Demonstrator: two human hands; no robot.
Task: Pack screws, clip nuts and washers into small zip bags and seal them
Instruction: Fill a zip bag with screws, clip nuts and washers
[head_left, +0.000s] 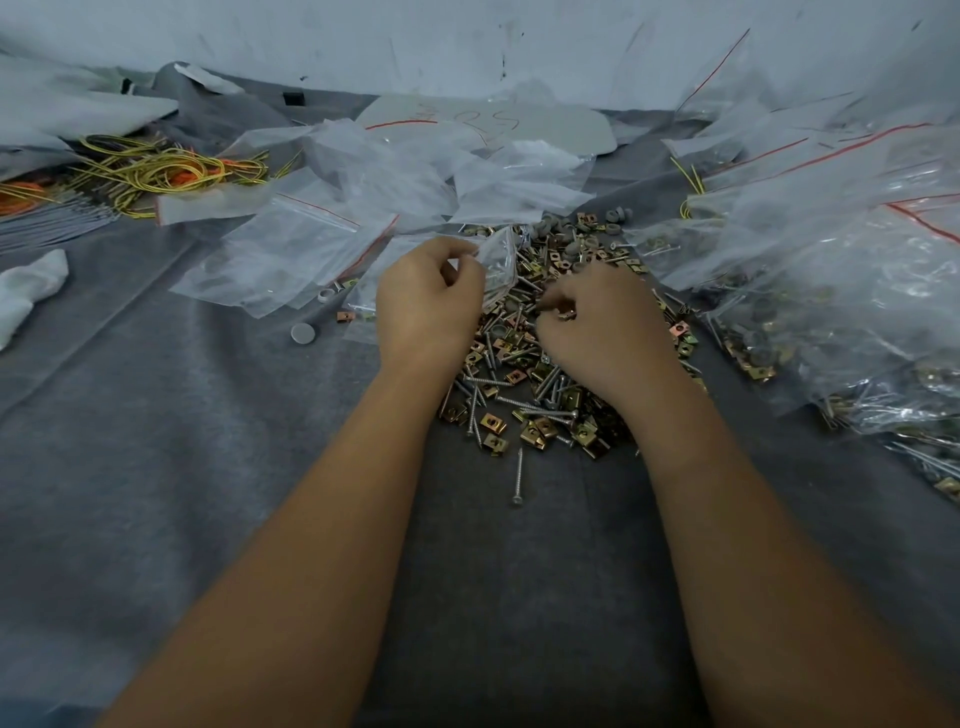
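Your left hand (428, 296) pinches a small clear zip bag (500, 270) by its near edge, fingers curled on the plastic, so the bag stands up just beyond your knuckles and leans over the far left part of the hardware pile (540, 374). A few screws show through its clear wall. Your right hand (597, 322) rests knuckles-up on the middle of the pile, just right of the bag and not touching it; its fingertips are curled on a brass-coloured clip nut (567, 313) at the pile's surface. The pile spreads between and beneath both wrists: silver screws, clip nuts and, at its far edge, grey washers (571, 244). One screw (518, 477) lies apart on the grey felt mat (208, 441), nearer you. Empty zip bags (291, 254) with red seal lines lie to the left of the held bag, and filled bags (841, 291) are heaped on the right. A grey card (571, 130) at the back carries red handwriting, too faint and skewed for you to read.
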